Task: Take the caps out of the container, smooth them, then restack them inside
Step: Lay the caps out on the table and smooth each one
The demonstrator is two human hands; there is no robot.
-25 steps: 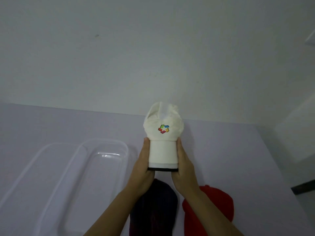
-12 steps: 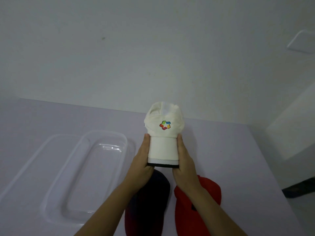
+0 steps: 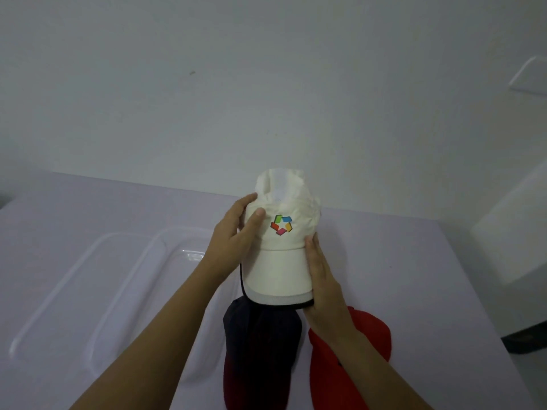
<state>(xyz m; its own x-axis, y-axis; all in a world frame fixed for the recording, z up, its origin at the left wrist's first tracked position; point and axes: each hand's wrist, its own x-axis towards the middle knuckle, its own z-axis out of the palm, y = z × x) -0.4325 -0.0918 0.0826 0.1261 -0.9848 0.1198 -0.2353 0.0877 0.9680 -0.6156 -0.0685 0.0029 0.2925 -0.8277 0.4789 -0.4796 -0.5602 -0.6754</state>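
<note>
I hold a cream cap with a multicolour logo above the table, its brim pointing toward me. My left hand grips the left side of its crown, thumb near the logo. My right hand clasps the right edge of the brim. A dark navy cap and a red cap lie on the table below, partly hidden by my forearms. The clear plastic container sits empty to the left.
A clear lid lies flat beside the container on the lavender table. A white wall rises behind. A white block stands at the right beyond the table edge.
My left hand has slid from the brim up onto the crown. The cap has come a little nearer and tilted; the right hand stays on the brim.
</note>
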